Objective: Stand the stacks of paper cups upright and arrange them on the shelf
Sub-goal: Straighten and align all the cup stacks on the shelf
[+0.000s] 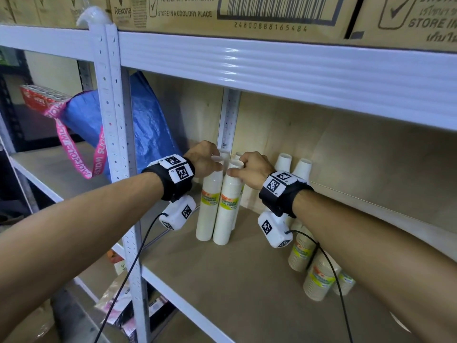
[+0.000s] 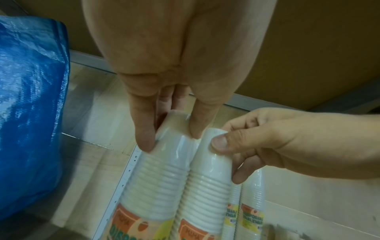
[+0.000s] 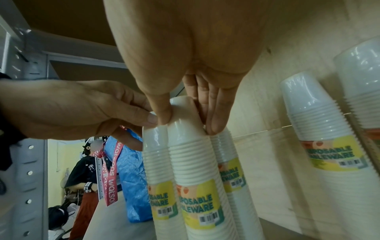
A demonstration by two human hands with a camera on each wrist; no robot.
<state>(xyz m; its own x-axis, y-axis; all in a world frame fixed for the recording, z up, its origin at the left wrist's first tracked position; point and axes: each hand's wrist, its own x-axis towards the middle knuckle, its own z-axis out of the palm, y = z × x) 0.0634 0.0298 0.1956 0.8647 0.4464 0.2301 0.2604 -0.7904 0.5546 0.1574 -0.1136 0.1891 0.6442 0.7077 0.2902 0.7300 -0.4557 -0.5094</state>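
Note:
Two wrapped stacks of white paper cups stand upright, side by side, on the shelf board (image 1: 247, 280). My left hand (image 1: 217, 162) pinches the top of the left stack (image 1: 209, 206) between thumb and fingers (image 2: 144, 129). My right hand (image 1: 235, 169) grips the top of the right stack (image 1: 227, 206), thumb in front and fingers (image 3: 216, 113) behind. In the left wrist view the two stacks (image 2: 160, 170) (image 2: 207, 178) touch along their sides. More stacks stand behind them, against the back wall (image 1: 283, 162) (image 3: 320, 129).
A blue woven bag (image 1: 148, 129) with a pink strap hangs left of the stacks, by the white shelf post (image 1: 116, 144). Further cup stacks (image 1: 319, 278) sit under my right forearm, partly hidden. The upper shelf beam (image 1: 296, 78) carries cardboard boxes (image 1: 222, 11). A person (image 3: 82, 170) is beyond the shelf.

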